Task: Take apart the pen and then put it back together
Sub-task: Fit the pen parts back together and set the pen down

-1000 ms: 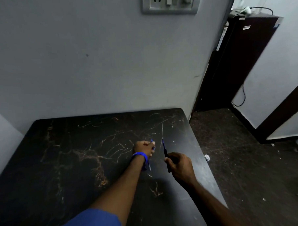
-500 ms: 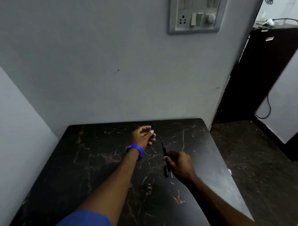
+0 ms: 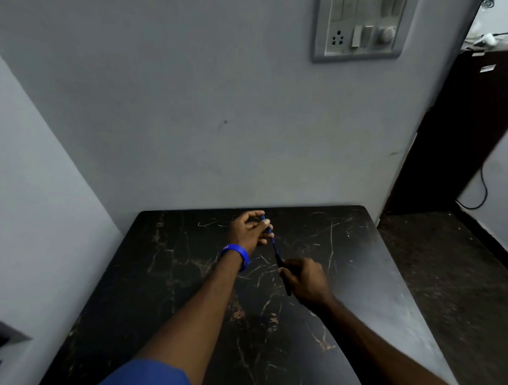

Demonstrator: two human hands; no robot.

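Dark scratched table [image 3: 169,283] against grey wall [image 3: 185,108]; switch panel [image 3: 359,22] upper right; dark cabinet [image 3: 462,130], probably wood, cable [image 3: 484,188] beside.

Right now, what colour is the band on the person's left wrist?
Bright blue. The wristband sits just behind the left hand, seen in the head view.

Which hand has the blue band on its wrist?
The left hand, farther up the table; the right hand has a bare wrist.
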